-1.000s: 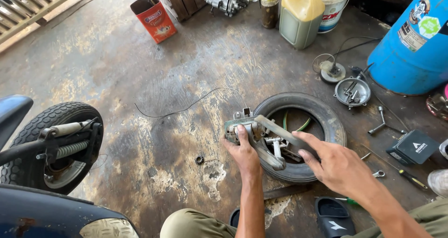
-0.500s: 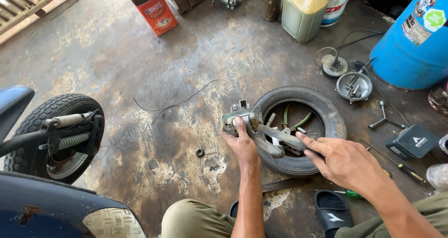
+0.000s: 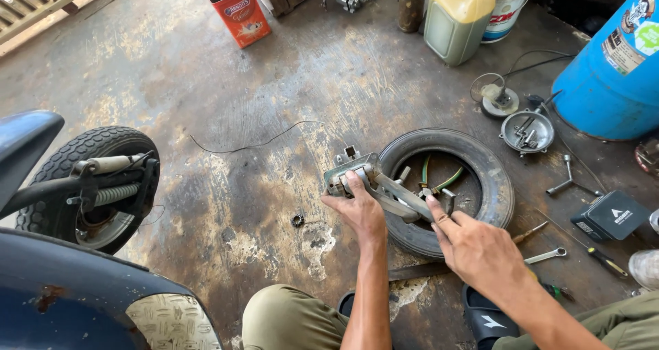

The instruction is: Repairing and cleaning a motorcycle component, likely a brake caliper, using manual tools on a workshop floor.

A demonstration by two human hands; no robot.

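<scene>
My left hand (image 3: 358,209) grips the upper left end of a grey metal engine part (image 3: 353,171) that rests on the rim of a small black tyre (image 3: 495,185) lying flat on the stained concrete floor. My right hand (image 3: 477,247) holds the part's long arm (image 3: 405,192) near its lower right end, fingers wrapped over it. Green and yellow hoses (image 3: 439,178) lie inside the tyre's hole. A small black gear (image 3: 297,220) lies on the floor just left of my left hand.
A scooter's front wheel (image 3: 89,185) and blue body (image 3: 62,281) stand at the left. A red tin (image 3: 237,10), a yellow jug (image 3: 458,17) and a blue drum (image 3: 614,62) line the back. Wrenches (image 3: 546,256), a round metal cover (image 3: 527,130) and a black box (image 3: 611,216) lie at the right.
The view has shifted slightly. My right hand has slid down the part's arm toward me, while my left hand keeps its grip on the upper end.
</scene>
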